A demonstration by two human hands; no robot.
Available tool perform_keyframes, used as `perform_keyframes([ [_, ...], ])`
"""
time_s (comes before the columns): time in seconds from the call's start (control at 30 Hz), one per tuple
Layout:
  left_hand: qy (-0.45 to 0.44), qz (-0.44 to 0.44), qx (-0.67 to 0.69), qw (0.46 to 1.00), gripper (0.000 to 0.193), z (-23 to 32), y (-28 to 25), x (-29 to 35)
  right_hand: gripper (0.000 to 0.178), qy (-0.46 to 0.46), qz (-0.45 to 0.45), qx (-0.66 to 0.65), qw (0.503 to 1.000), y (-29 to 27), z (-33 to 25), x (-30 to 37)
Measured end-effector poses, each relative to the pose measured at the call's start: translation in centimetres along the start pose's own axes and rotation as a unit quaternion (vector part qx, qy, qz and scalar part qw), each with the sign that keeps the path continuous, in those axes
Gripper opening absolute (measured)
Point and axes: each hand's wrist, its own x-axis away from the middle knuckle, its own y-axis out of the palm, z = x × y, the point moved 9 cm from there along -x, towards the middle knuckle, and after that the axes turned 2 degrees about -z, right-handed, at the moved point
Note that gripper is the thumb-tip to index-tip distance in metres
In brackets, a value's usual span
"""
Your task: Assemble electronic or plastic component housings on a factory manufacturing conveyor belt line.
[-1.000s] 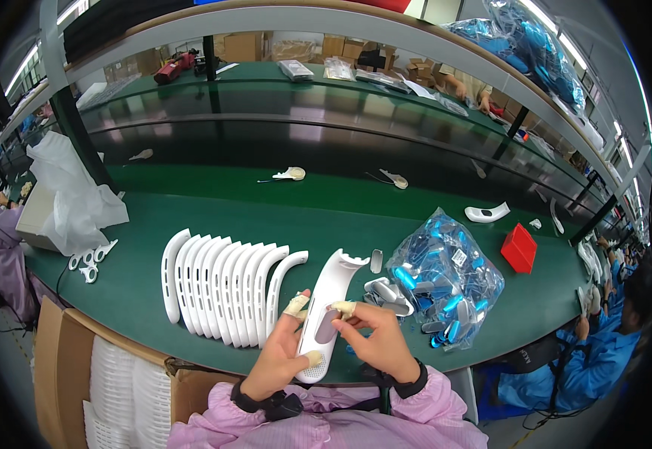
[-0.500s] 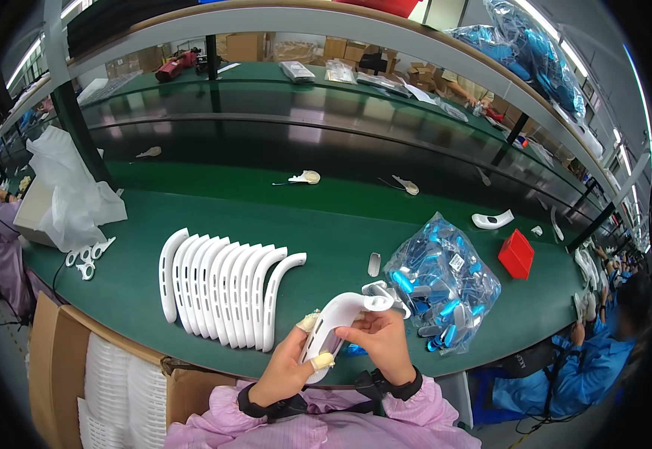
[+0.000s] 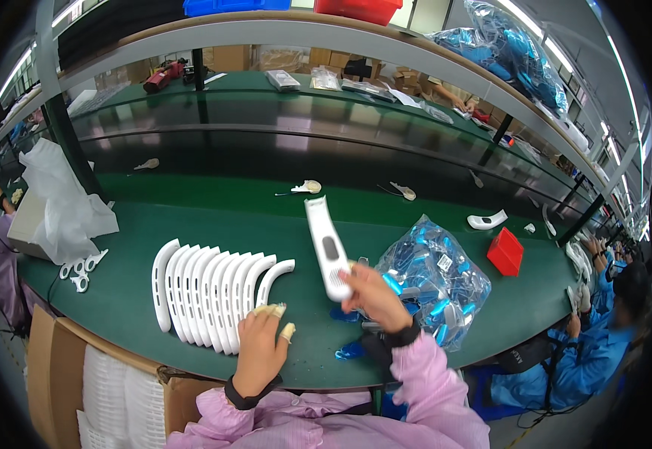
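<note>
My right hand (image 3: 377, 298) grips the lower end of a white curved plastic housing (image 3: 320, 228), which has a grey oval inset and a patch of small holes. It is held up over the green bench, tilted slightly left. My left hand (image 3: 261, 343), with yellowish finger cots on some fingertips, is open at the right end of a row of white curved housings (image 3: 207, 299). Its fingers cover the lower end of the last one; whether they touch it I cannot tell. Beside my right hand lies a clear plastic bag (image 3: 445, 280) of grey and shiny blue pieces.
A red bin (image 3: 505, 252) and another white housing (image 3: 487, 220) lie at the right. White ring-shaped parts (image 3: 80, 271) sit left, near a box with white foam wrap (image 3: 64, 202). An open carton (image 3: 55, 359) stands low left. Small beige parts (image 3: 311, 186) lie farther back. A co-worker in blue (image 3: 591, 367) sits right.
My left hand has let go of the housing and moved left to the row. My right hand has raised that housing, turning its face with the grey inset into view.
</note>
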Motion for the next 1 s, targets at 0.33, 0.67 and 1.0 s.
perform_keyframes([
  [0.33,0.029,0.026,-0.050,0.998,0.033,0.4,0.4,0.5,0.033,-0.065,0.278,0.750,0.596,-6.6,-5.1,-3.4],
  [0.67,0.021,0.037,0.185,0.982,0.044,3.0,-0.3,0.3,0.021,-0.202,0.193,0.414,0.867,-1.1,-7.1,0.3],
  [1.0,0.033,-0.061,0.316,0.946,0.060,5.2,2.3,0.9,0.013,-0.340,0.194,0.375,0.840,7.3,-6.0,10.6],
])
